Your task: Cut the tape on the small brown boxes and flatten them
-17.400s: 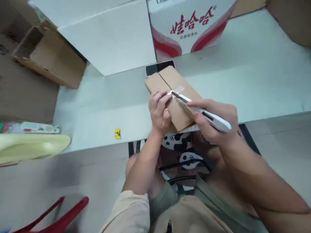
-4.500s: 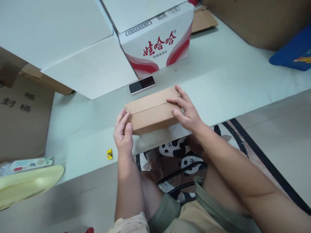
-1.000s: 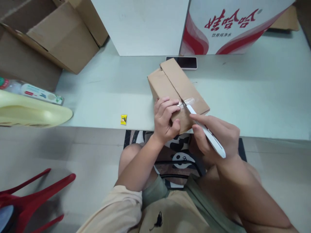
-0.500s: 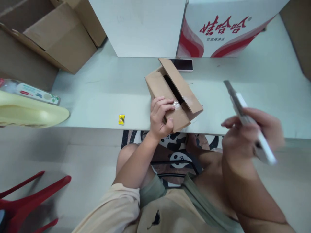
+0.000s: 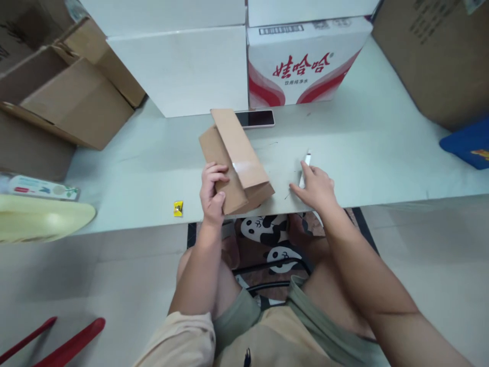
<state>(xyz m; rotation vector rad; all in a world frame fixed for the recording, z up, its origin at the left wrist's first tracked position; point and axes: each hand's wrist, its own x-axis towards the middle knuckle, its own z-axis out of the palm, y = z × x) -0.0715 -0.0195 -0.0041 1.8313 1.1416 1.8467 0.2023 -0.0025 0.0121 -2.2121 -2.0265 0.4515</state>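
Observation:
A small brown cardboard box (image 5: pixel 244 153) is tilted at the table's front edge, its top flaps nearly together with a slit showing at the near end. My left hand (image 5: pixel 214 191) grips its left side, fingers on the flap and thumb at the near corner. To the right, a white utility knife (image 5: pixel 306 165) lies on the table, partly covered by my right hand (image 5: pixel 315 187). That hand's thumb and fingers are spread apart over the knife; whether a fingertip still touches it is hard to see.
A phone (image 5: pixel 257 118) lies behind the small box, before white cartons (image 5: pixel 198 71). A yellow-wrapped candy (image 5: pixel 178 208) sits near the front edge. Open brown cartons (image 5: pixel 76 102) stand at left, a large carton (image 5: pixel 439 61) and a blue container (image 5: pixel 468 145) at right.
My right hand has come down from the raised position and set the utility knife on the table, fingers now spread. The small box's flaps have moved closer together. The camera view has shifted.

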